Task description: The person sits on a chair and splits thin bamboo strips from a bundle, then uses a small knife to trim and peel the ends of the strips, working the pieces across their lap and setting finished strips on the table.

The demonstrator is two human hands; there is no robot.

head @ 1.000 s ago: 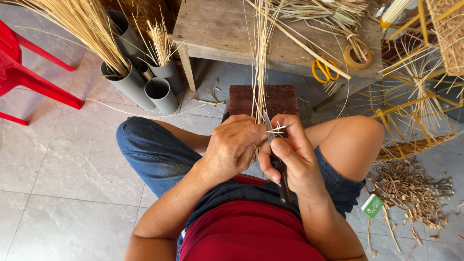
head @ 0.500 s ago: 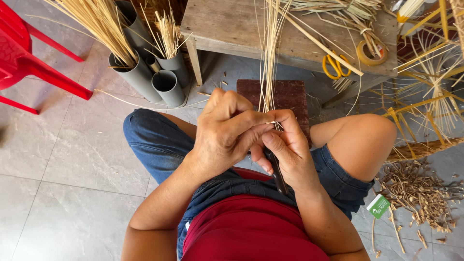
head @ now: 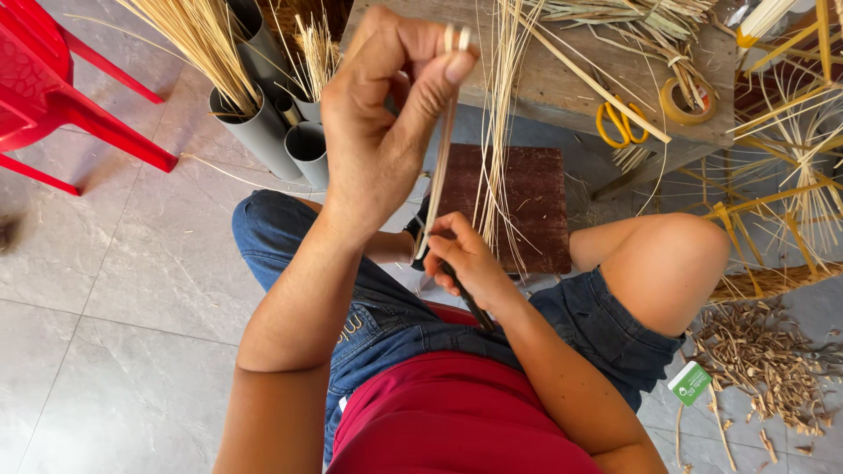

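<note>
Straw strips [head: 443, 132], thin and pale, ran upright in the head view between the person's two hands, above the lap. The left hand [head: 382, 114] was raised high and pinched the strips' upper ends between thumb and fingertips, the tips poking just above the fingers. The right hand [head: 470, 259] sat lower, near the knees, curled closed around a dark-handled tool [head: 470, 298] and touching the strips' lower part. Beyond the hands, a bunch of long straws [head: 496, 132] hung down from a wooden table [head: 562, 88] over a dark brown stool [head: 527, 206]. Yellow-handled scissors [head: 619, 123] and a tape roll [head: 683, 98] lay on that table. Grey tubes [head: 263, 132] holding straw stood to the left, beside a red plastic chair [head: 53, 96]. Cut scraps [head: 760, 360] lay heaped on the tiled floor [head: 114, 290] at right.
</note>
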